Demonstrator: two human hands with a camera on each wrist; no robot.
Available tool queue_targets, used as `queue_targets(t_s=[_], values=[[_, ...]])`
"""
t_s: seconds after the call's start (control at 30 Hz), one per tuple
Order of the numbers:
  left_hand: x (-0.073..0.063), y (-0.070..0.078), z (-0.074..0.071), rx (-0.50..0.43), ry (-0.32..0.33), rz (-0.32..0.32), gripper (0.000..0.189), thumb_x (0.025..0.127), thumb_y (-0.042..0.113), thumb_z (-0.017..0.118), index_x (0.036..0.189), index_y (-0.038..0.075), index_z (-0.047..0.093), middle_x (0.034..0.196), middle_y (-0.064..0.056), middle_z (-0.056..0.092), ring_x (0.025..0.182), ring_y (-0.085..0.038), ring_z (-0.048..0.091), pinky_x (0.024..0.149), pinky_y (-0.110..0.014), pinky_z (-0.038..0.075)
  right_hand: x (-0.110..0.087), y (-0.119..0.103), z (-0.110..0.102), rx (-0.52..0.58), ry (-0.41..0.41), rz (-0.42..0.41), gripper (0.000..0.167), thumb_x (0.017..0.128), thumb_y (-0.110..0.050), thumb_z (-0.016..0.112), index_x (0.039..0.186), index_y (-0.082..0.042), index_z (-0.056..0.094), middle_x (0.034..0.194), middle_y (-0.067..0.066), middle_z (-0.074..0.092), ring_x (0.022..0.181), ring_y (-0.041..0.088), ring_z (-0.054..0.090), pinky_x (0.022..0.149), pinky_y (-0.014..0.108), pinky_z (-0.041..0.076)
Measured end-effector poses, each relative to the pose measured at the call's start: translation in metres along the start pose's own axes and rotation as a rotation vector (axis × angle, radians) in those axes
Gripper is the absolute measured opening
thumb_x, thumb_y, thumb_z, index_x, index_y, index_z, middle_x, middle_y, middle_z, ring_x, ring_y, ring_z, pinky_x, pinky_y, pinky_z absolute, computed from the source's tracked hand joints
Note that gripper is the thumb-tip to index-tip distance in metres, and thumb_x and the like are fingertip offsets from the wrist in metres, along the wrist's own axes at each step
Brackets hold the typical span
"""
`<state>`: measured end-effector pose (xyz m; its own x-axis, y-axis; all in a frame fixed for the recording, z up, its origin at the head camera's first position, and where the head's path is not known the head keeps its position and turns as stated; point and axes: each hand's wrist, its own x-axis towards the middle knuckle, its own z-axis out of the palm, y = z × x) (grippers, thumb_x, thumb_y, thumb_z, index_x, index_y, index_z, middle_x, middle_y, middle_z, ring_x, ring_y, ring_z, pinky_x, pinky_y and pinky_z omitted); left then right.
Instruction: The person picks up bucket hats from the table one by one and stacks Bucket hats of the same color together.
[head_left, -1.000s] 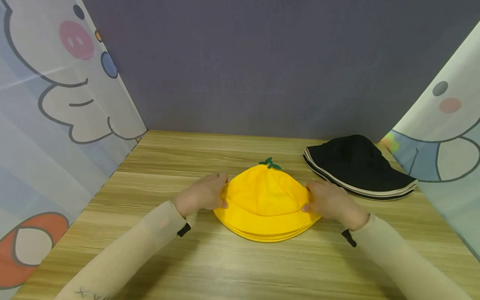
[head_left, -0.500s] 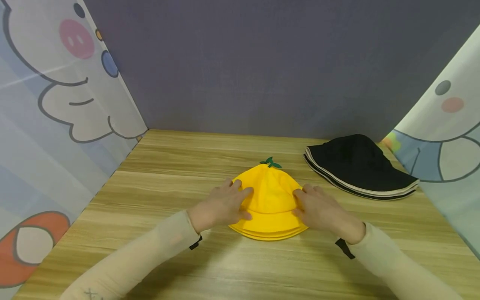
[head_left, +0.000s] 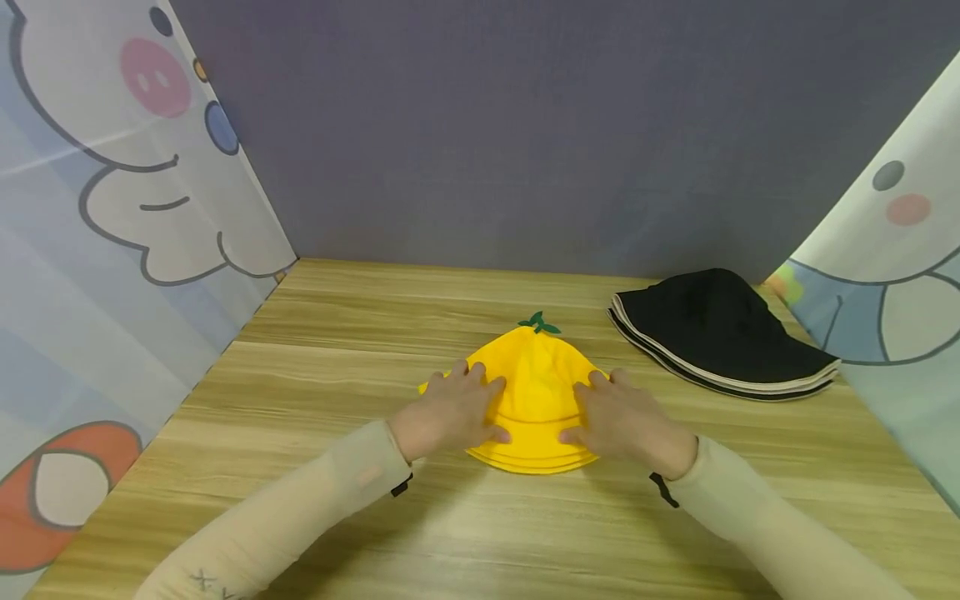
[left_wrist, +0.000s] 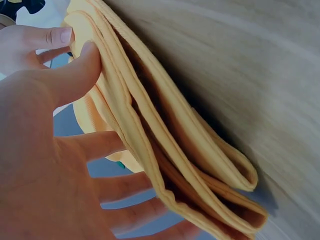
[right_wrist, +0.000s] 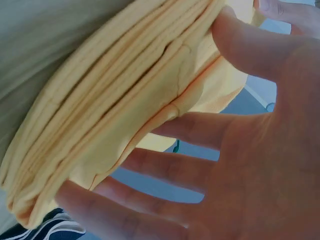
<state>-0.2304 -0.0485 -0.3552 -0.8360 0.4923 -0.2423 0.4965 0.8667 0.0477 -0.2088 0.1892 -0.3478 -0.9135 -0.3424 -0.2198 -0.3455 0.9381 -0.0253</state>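
A stack of yellow bucket hats (head_left: 534,379) lies in the middle of the table, crowns up, with a green leaf sprout on top. Its layered brims show in both wrist views. My left hand (head_left: 453,408) rests on the stack's left side, fingers spread over the crown and thumb touching the brim (left_wrist: 165,135). On the opposite side, my right hand (head_left: 622,417) touches the crown and brim (right_wrist: 120,110) with spread, nearly straight fingers. Both thumbs lie toward the front, fairly close together. Some brim behind the hands is hidden.
Black bucket hats (head_left: 705,333) with pale-edged brims are stacked at the back right of the wooden table (head_left: 360,317). A dark grey panel (head_left: 480,142) stands behind. Cartoon-printed sheets (head_left: 135,208) line both sides.
Both hands have shifted inward from the brim's outer sides onto the crown's sides, their thumbs drawing closer. The yellow hats have stayed nearly in place, and the black hats have not moved.
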Motion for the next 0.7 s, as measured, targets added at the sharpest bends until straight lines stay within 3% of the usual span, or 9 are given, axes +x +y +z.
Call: queue_targets(t_s=[0.2, 0.5, 0.7], values=[[0.010, -0.004, -0.003, 0.037, -0.006, -0.023, 0.081, 0.090, 0.064, 0.065, 0.155, 0.021, 0.044, 0.145, -0.012, 0.047, 0.130, -0.035, 0.042, 0.096, -0.055, 0.047, 0.008, -0.003, -0.001, 0.018, 0.023, -0.025, 0.068, 0.094, -0.048, 0.069, 0.132, 0.007, 0.058, 0.135, 0.028, 0.054, 0.119, 0.046, 0.051, 0.093, 0.060, 0.048], [0.025, -0.014, -0.008, 0.000, -0.045, -0.069, 0.078, 0.092, 0.059, 0.067, 0.155, 0.022, 0.043, 0.150, -0.012, 0.042, 0.137, -0.037, 0.037, 0.102, -0.059, 0.042, 0.030, -0.003, -0.004, 0.017, 0.011, -0.027, 0.067, 0.096, -0.048, 0.067, 0.133, 0.007, 0.058, 0.139, 0.030, 0.051, 0.127, 0.049, 0.047, 0.103, 0.060, 0.042], [0.031, -0.025, -0.010, -0.019, -0.062, -0.090, 0.078, 0.093, 0.058, 0.067, 0.157, 0.023, 0.041, 0.153, -0.012, 0.039, 0.140, -0.037, 0.035, 0.104, -0.059, 0.041, 0.043, -0.007, -0.004, 0.013, 0.016, -0.021, 0.064, 0.096, -0.048, 0.066, 0.129, 0.006, 0.060, 0.135, 0.028, 0.053, 0.119, 0.048, 0.050, 0.097, 0.058, 0.047]])
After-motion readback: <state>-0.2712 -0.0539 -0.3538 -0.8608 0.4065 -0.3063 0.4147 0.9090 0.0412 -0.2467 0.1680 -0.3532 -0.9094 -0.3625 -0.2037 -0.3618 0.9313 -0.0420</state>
